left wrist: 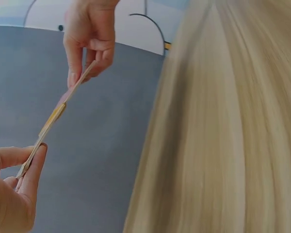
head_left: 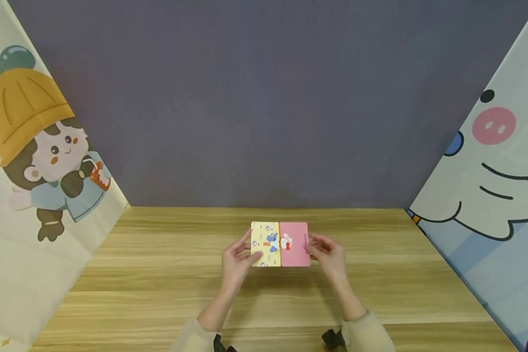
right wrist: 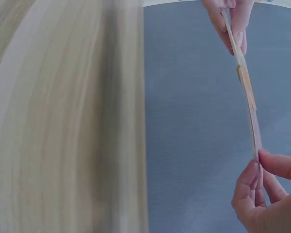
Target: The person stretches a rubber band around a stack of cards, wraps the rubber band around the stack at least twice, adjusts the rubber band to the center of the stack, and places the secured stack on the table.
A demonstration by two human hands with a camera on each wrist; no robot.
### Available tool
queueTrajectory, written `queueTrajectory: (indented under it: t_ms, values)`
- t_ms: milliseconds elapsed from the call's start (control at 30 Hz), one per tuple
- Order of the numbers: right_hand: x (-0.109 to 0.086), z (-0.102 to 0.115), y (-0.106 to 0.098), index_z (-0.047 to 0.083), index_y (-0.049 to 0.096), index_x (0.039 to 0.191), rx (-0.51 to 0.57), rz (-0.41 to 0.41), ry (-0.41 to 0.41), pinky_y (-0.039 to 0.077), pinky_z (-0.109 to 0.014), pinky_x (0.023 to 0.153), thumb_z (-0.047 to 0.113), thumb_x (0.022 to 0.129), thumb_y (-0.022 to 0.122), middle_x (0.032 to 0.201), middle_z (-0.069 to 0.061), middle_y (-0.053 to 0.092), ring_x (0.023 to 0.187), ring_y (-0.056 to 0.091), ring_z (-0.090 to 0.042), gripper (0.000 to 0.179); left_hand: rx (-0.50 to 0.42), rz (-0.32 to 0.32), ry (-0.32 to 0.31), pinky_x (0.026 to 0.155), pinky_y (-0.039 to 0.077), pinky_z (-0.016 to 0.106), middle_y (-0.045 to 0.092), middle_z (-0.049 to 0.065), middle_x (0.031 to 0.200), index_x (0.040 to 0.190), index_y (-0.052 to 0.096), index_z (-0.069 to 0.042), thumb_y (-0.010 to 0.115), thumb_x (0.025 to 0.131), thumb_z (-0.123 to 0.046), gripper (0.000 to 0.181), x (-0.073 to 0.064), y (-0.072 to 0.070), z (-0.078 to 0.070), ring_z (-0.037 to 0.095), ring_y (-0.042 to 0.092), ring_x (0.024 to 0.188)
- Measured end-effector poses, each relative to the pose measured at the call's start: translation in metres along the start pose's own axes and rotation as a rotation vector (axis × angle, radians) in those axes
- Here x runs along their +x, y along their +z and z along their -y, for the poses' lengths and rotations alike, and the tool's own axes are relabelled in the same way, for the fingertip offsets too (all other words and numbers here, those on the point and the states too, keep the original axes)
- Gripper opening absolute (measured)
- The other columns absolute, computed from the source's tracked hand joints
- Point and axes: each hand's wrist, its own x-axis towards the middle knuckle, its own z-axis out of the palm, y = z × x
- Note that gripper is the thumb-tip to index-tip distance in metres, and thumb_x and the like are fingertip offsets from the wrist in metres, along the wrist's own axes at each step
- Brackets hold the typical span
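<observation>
A small booklet is spread open above the table, one half yellow with printed figures and the other pink with a white rabbit and a red bow. At its yellow left edge, my left hand pinches it, thumb on the near face and fingers behind. My right hand pinches the pink edge between thumb and fingers. From the left wrist view, the booklet appears edge-on and thin, slanting between both hands. The right wrist view also has the booklet edge-on, thicker around its middle fold.
Below the hands lies a wood-grain table. A dark grey panel rises behind it. Printed cartoon sheets flank it, a child in a yellow hat at left and a pink-snouted figure at right.
</observation>
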Motion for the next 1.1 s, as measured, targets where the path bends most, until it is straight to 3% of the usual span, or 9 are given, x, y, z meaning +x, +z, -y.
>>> queueTrajectory:
  t_ms: [200, 300, 333, 367, 533, 600, 700, 867, 1100]
  values:
    - [0.003, 0.003, 0.006, 0.009, 0.064, 0.106, 0.010, -0.009, 0.079, 0.055, -0.031, 0.059, 0.020, 0.068, 0.076, 0.087, -0.013, 0.061, 0.071, 0.062, -0.020, 0.041, 0.088, 0.048, 0.039, 0.050, 0.052, 0.023, 0.058, 0.030, 0.085, 0.120, 0.047, 0.009, 0.063, 0.066, 0.017, 0.058, 0.003, -0.001, -0.009, 0.026, 0.059, 0.054]
    - [0.003, 0.010, 0.009, 0.010, 0.065, 0.104, -0.001, 0.005, 0.097, 0.055, -0.028, 0.058, 0.022, 0.068, 0.076, 0.085, -0.009, 0.062, 0.071, 0.062, -0.016, 0.040, 0.139, 0.065, 0.056, 0.048, 0.053, 0.033, 0.058, 0.031, 0.084, 0.119, 0.046, 0.011, 0.065, 0.066, 0.016, 0.057, 0.009, -0.005, -0.001, 0.036, 0.059, 0.059]
    - [0.000, 0.024, 0.011, 0.009, 0.065, 0.103, 0.020, 0.023, 0.085, 0.054, -0.028, 0.058, 0.018, 0.069, 0.075, 0.084, -0.009, 0.062, 0.070, 0.062, -0.016, 0.036, 0.158, 0.069, 0.056, 0.047, 0.052, 0.035, 0.058, 0.030, 0.084, 0.119, 0.047, 0.011, 0.066, 0.065, 0.015, 0.057, 0.012, -0.006, 0.003, 0.037, 0.059, 0.059]
    - [-0.004, 0.037, 0.013, 0.007, 0.065, 0.102, 0.037, 0.047, 0.074, 0.054, -0.027, 0.057, 0.014, 0.071, 0.074, 0.083, -0.010, 0.062, 0.070, 0.061, -0.016, 0.033, 0.177, 0.073, 0.053, 0.046, 0.052, 0.037, 0.058, 0.029, 0.085, 0.120, 0.047, 0.010, 0.067, 0.065, 0.014, 0.058, 0.015, -0.007, 0.007, 0.038, 0.059, 0.060]
    - [-0.006, 0.051, 0.020, 0.005, 0.065, 0.100, 0.031, 0.063, 0.120, 0.054, -0.027, 0.057, 0.007, 0.071, 0.072, 0.080, -0.008, 0.062, 0.067, 0.061, -0.015, 0.030, 0.274, 0.101, 0.025, 0.046, 0.050, 0.043, 0.059, 0.022, 0.084, 0.122, 0.048, 0.005, 0.070, 0.066, 0.006, 0.060, 0.029, -0.014, 0.025, 0.026, 0.059, 0.053]
    - [0.000, 0.035, 0.021, 0.004, 0.064, 0.100, 0.013, 0.048, 0.147, 0.055, -0.028, 0.057, 0.009, 0.070, 0.073, 0.079, -0.008, 0.062, 0.066, 0.061, -0.015, 0.032, 0.305, 0.108, 0.008, 0.048, 0.051, 0.045, 0.059, 0.020, 0.083, 0.122, 0.048, 0.004, 0.071, 0.066, 0.005, 0.060, 0.032, -0.016, 0.028, 0.020, 0.057, 0.049]
    - [-0.005, 0.052, 0.026, -0.002, 0.064, 0.097, 0.027, 0.057, 0.157, 0.055, -0.029, 0.056, 0.002, 0.069, 0.072, 0.076, -0.011, 0.061, 0.063, 0.061, -0.016, 0.029, 0.355, 0.111, -0.026, 0.049, 0.051, 0.047, 0.060, 0.017, 0.080, 0.121, 0.049, 0.004, 0.072, 0.066, 0.004, 0.060, 0.037, -0.017, 0.031, 0.015, 0.054, 0.045]
    - [-0.010, 0.080, 0.034, -0.011, 0.060, 0.097, -0.013, 0.058, 0.234, 0.054, -0.027, 0.055, -0.006, 0.070, 0.067, 0.074, -0.012, 0.060, 0.059, 0.059, -0.014, 0.029, 0.407, 0.128, -0.061, 0.047, 0.051, 0.045, 0.059, 0.016, 0.076, 0.119, 0.050, 0.007, 0.072, 0.065, 0.003, 0.059, 0.044, -0.018, 0.038, 0.019, 0.054, 0.043]
    - [-0.006, 0.083, 0.039, -0.013, 0.058, 0.101, -0.118, 0.061, 0.339, 0.055, -0.030, 0.056, -0.012, 0.071, 0.063, 0.078, -0.018, 0.061, 0.056, 0.059, -0.015, 0.031, 0.461, 0.138, -0.125, 0.046, 0.053, 0.038, 0.057, 0.011, 0.068, 0.117, 0.051, 0.009, 0.073, 0.064, 0.004, 0.058, 0.053, -0.018, 0.050, 0.022, 0.055, 0.042]
